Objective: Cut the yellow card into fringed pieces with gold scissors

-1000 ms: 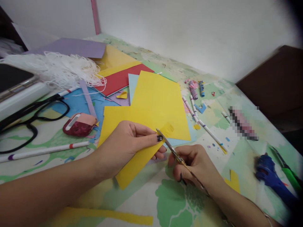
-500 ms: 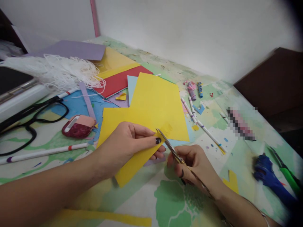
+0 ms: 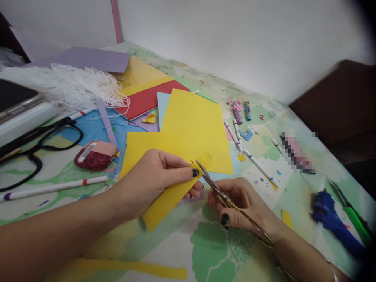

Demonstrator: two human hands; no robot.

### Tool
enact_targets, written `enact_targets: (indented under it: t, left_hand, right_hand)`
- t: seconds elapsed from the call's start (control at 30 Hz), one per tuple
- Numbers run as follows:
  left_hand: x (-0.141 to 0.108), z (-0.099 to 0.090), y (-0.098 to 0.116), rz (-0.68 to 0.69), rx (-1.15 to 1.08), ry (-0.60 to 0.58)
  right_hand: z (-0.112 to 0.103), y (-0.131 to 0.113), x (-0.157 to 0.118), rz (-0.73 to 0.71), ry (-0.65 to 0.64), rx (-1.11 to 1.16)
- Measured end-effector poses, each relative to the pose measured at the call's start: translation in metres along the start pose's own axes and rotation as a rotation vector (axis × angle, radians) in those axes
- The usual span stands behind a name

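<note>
My left hand [image 3: 158,180] pinches a folded yellow paper strip [image 3: 164,209] between thumb and fingers. The strip's upper right end is cut into a fine fringe [image 3: 206,159]. My right hand [image 3: 242,203] grips a pair of gold-handled scissors [image 3: 216,190], whose slightly parted blades are at the strip's edge, just right of my left thumb. Behind both hands lie large yellow sheets [image 3: 194,121] over a light blue one.
White string [image 3: 79,86], black glasses [image 3: 58,137] and an earphone case [image 3: 95,155] lie left. Red paper [image 3: 149,100] is behind. Rolled paper sticks [image 3: 258,166], a blue glue gun [image 3: 335,223] and a green-handled knife [image 3: 357,219] are right. A yellow strip [image 3: 141,268] lies in front.
The scissor blades have parted a little and the handles have spread. My right thumb has shifted, and the fringe at the strip's end shows more clearly.
</note>
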State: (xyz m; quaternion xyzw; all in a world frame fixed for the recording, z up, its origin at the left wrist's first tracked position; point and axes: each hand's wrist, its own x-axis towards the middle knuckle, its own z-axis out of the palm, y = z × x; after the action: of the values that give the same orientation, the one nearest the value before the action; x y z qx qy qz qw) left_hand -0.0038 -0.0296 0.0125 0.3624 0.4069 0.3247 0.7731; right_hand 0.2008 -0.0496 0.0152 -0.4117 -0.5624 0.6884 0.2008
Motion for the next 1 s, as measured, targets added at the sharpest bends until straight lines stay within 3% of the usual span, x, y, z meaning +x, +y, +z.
enact_targets:
  t: [1.0]
  left_hand:
    - [0.0005,0.0000,-0.0015,-0.003,-0.034,0.005]
  right_hand:
    - [0.0058,0.0038,0.0053,-0.057,0.048,-0.053]
